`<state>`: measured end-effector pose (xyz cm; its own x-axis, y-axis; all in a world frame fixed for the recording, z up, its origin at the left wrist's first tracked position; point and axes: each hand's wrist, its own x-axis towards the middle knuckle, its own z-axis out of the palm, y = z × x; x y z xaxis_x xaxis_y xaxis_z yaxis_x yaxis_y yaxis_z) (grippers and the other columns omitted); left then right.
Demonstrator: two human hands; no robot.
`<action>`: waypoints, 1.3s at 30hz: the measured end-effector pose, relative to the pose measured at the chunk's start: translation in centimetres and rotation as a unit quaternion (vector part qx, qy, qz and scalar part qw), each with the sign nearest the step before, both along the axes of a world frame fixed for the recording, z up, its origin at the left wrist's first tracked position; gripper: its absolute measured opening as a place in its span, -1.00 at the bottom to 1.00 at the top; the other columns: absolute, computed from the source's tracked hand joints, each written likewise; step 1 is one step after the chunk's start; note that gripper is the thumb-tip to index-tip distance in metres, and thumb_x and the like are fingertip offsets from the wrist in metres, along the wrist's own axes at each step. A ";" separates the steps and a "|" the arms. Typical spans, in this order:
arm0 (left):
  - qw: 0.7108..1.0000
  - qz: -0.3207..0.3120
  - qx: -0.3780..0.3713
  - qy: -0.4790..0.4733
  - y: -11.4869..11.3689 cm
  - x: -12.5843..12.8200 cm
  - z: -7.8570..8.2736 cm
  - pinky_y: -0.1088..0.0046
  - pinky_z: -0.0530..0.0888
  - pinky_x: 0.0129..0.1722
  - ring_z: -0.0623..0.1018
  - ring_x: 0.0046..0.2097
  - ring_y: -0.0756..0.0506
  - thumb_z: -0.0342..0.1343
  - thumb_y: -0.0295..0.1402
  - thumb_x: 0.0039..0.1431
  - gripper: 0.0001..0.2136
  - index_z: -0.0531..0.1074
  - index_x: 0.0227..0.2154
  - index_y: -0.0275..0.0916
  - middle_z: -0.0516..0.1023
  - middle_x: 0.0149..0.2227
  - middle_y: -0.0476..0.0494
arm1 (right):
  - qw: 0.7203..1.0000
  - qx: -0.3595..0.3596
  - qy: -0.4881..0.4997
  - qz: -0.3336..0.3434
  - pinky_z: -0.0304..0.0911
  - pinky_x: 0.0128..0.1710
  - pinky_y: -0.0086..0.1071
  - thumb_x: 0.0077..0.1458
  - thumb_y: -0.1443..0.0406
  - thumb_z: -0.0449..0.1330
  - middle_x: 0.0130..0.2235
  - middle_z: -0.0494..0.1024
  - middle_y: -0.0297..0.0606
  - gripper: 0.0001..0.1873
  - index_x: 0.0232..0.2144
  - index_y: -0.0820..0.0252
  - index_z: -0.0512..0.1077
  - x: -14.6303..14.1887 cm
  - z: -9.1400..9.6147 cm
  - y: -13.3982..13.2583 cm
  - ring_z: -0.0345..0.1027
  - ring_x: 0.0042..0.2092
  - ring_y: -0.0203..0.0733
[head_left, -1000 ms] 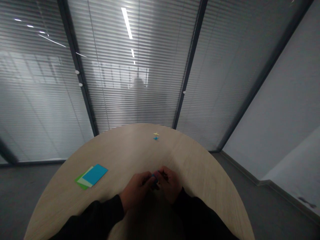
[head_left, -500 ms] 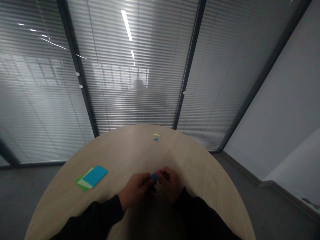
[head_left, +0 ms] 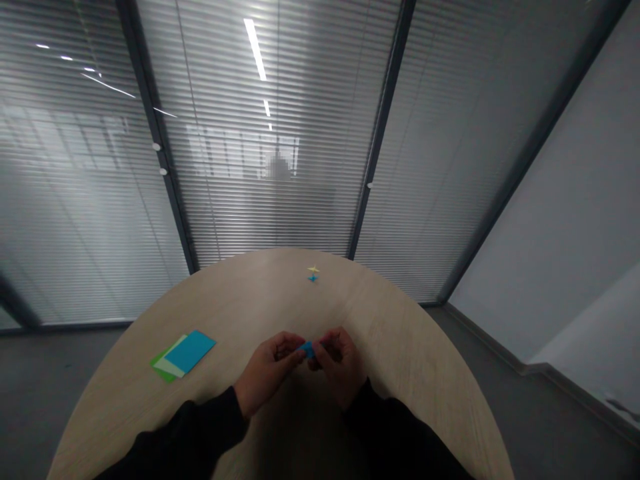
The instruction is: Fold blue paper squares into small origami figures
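Left hand (head_left: 269, 373) and right hand (head_left: 341, 368) pinching small blue paper (head_left: 307, 349) between fingertips above the bench (head_left: 400, 347), stacked sheets (head_left: 190, 351) nearby.

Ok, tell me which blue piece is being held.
The small blue piece, pinched between the left hand and right hand; the blue sheet and the tiny blue shape lie apart on the table.

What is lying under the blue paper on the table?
Under the blue paper, a pale sheet and a green sheet stick out at one side; their covered parts cannot be seen.
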<state>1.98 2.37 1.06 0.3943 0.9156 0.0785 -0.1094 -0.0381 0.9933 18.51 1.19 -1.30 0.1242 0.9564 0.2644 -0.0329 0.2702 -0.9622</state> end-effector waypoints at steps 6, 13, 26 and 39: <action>0.995 0.062 -0.042 -0.061 -0.1 0.1 -0.1 0.47 0.38 -0.34 0.48 -0.39 0.00 0.30 -0.22 0.04 -0.71 0.47 -0.24 -0.29 0.55 -0.39 -0.05 | 0.979 0.123 -0.159 0.035 0.45 -0.36 -0.34 0.16 0.24 0.16 -0.33 0.59 -0.19 -0.87 -0.32 0.16 0.47 0.3 1.1 -0.5 0.53 -0.34 -0.18; 0.998 0.004 0.004 -0.066 -0.2 0.0 -0.5 0.40 0.44 -0.22 0.54 -0.30 -0.06 0.32 -0.30 0.03 -0.71 0.48 -0.18 -0.27 0.59 -0.34 -0.10 | 0.970 0.170 -0.162 0.058 0.50 -0.26 -0.32 0.09 0.31 0.23 -0.24 0.57 -0.19 -0.87 -0.26 0.15 0.53 1.0 1.5 -0.4 0.53 -0.26 -0.19; 0.988 0.078 0.111 0.076 -0.8 0.2 0.5 0.37 0.47 -0.28 0.56 -0.30 -0.12 0.19 -0.27 0.12 -0.85 0.51 -0.32 -0.24 0.62 -0.35 -0.11 | 0.954 0.181 -0.239 -0.001 0.44 -0.41 -0.39 0.09 0.30 0.21 -0.39 0.58 -0.23 -0.91 -0.38 0.17 0.53 1.3 1.8 -0.5 0.50 -0.40 -0.22; 0.990 0.087 0.103 0.044 -0.6 0.4 0.3 0.36 0.48 -0.25 0.58 -0.28 -0.13 0.20 -0.27 0.11 -0.85 0.52 -0.34 -0.24 0.63 -0.34 -0.13 | 0.964 0.181 -0.195 0.008 0.50 -0.39 -0.38 0.07 0.30 0.19 -0.34 0.52 -0.25 -0.93 -0.36 0.15 0.47 0.6 1.8 -0.6 0.48 -0.36 -0.24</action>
<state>2.34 1.79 1.34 0.2450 0.9387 0.2424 0.0043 -0.2511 0.9680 19.11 0.58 0.53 -0.0662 0.7937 0.6047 0.3064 0.5929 -0.7447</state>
